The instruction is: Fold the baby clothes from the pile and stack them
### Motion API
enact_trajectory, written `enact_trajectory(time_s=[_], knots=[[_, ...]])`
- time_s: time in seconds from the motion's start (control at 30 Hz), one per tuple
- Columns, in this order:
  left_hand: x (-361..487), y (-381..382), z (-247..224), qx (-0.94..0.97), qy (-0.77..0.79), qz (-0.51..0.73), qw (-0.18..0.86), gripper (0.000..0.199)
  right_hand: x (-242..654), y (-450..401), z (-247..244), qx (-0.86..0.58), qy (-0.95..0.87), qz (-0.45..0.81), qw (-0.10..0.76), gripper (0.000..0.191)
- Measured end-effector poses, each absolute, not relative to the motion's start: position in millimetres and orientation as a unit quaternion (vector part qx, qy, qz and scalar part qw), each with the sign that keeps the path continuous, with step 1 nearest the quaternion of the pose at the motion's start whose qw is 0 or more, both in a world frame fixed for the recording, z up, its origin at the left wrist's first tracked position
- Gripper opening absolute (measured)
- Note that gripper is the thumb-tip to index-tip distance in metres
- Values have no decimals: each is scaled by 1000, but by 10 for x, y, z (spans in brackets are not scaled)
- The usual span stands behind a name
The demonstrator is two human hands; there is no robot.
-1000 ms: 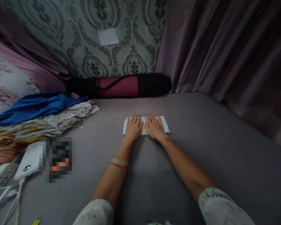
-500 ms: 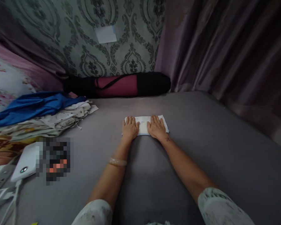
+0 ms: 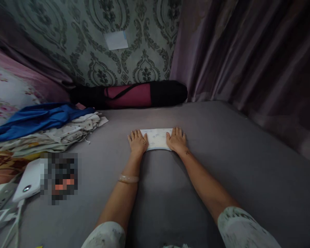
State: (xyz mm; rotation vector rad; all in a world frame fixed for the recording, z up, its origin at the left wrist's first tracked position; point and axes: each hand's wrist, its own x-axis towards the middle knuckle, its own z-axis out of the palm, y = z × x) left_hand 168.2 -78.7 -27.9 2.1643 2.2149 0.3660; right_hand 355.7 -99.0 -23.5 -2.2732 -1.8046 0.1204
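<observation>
White pad spread between two flattened hands

Take the white pad (image 3: pixel 157 138) as the centre of the dial, with twelve towards the wall. It lies on a grey sheet (image 3: pixel 248 165), well apart from the clutter. A long black-and-maroon roll (image 3: pixel 129 94) with a strap stretches along the wall from about ten to one. Past it at eleven, a pale paper (image 3: pixel 116 40) shows against the patterned wallpaper (image 3: pixel 146 67). Dark purple curtains (image 3: pixel 222 51) hang at one to two. Between nine and ten, a blue cloth (image 3: pixel 43 115) is heaped over crumpled pale garments (image 3: pixel 67 132). Towards eight to nine sit a white device (image 3: pixel 31 179) with a cable plugged in and a socket strip (image 3: pixel 0 196); a pixelated patch hides whatever is beside the device.

The left hand (image 3: pixel 138 142) covers the pad's nine o'clock end, the right hand (image 3: pixel 177 139) its three o'clock end. Both are palm down and flat, fingers extended, thumbs pointing inwards. Half a second ago they were closer together; a second ago their thumbs nearly met. Now they are wider apart, and more of the pad's middle shows. The surrounding things have stayed put.

The pad looks flat and oblong, with faint bluish marks on its face and a pale blue near edge curving slightly at six.
</observation>
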Motion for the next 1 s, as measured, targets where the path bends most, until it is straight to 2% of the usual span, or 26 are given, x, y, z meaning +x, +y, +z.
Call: enact_trajectory(time_s=[0.23,0.37,0.47,0.57,0.7,0.8,0.9,1.0], knots=[[1705,-778,-302,683,716,142,18,63,3569,-985,-204,-771,-618,49,147,62],[1692,-806,-236,664,731,156,-6,58,3775,-952,-64,-785,-572,133,197,52],[1614,-799,-127,656,742,134,7,54,4002,-952,43,-802,-531,185,199,40],[1502,-724,-24,639,753,123,92,47,4148,-978,90,-812,-510,217,182,40],[1403,-589,51,583,762,141,246,24,4138,-994,88,-816,-498,237,174,35],[1395,-547,86,574,762,148,259,17,4068,-997,75,-808,-500,248,190,27],[1411,-562,127,576,756,159,266,14,4024,-1016,59,-798,-496,261,220,29],[1448,-591,203,592,717,231,287,16,4044,-1062,56,-787,-489,276,254,31]])
